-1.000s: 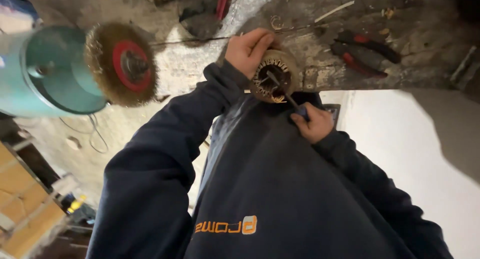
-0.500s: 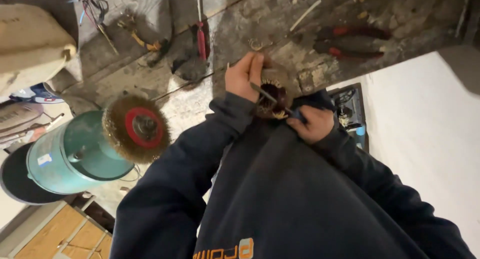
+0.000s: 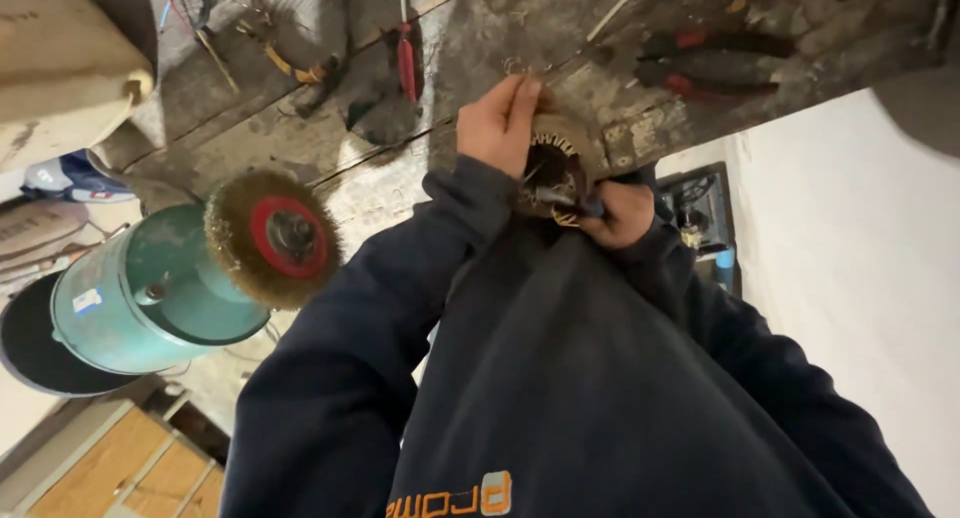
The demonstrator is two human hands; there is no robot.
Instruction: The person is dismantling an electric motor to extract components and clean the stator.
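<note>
You have the wound motor stator (image 3: 556, 168) up against your chest, just in front of the bench (image 3: 470, 38) edge. Your left hand (image 3: 500, 126) is wrapped around its outer rim in a closed grip, and your right hand (image 3: 622, 213) is closed on a thin tool with a blue handle (image 3: 570, 203), its tip poked in among the copper windings. I judge the job is mid-way — the windings look still in place around the core, and nothing pulled free lies beside it, so most of the picking seems left to do. Farther out, red-handled pliers (image 3: 710, 63) lie on the bench, well apart from your hands. A wire brush wheel (image 3: 275, 238) on a teal bench grinder (image 3: 150, 298) sits off to your left — untouched.
</note>
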